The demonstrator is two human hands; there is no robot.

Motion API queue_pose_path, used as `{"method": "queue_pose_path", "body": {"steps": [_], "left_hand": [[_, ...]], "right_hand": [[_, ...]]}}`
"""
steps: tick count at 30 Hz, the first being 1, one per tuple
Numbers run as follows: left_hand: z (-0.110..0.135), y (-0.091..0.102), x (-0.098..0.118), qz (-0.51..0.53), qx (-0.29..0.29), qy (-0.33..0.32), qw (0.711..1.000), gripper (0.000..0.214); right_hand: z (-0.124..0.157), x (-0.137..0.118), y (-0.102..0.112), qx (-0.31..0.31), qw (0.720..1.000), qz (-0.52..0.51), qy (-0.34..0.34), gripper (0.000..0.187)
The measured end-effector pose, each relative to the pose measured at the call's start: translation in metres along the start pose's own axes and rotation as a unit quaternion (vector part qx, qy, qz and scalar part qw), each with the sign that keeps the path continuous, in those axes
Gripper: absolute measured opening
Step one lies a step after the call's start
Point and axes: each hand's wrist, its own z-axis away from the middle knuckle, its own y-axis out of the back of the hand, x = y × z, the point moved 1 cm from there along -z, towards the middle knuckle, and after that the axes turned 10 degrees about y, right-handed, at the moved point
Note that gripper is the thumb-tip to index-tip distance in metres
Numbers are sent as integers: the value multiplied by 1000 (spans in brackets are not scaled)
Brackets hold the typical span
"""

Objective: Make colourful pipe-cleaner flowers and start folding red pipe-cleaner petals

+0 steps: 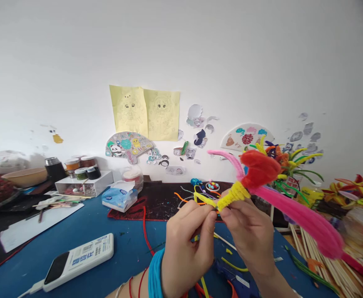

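Both my hands hold a fuzzy pipe-cleaner figure up in front of me. It has a red bulb, long pink loops and a stem tightly wrapped in yellow. My right hand grips the yellow-wrapped stem from below. My left hand pinches a loose yellow pipe cleaner where it meets the stem. My fingers hide the lower end of the stem. Blue bands circle my left wrist.
A blue mat holds a white power bank, scattered pipe-cleaner pieces and a blue glue gun. Beyond stand tissues, paint jars and pipe-cleaner flowers. Wooden skewers lie at lower right.
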Motion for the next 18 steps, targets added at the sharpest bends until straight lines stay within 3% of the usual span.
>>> {"method": "queue_pose_path", "body": {"steps": [6, 18], "left_hand": [[1, 2, 1, -11, 3, -25, 1000, 18], [6, -4, -2, -79, 41, -108, 990, 16]], "right_hand": [[4, 1, -5, 4, 993, -99, -56, 13], [17, -8, -16, 55, 982, -149, -101, 12]]}}
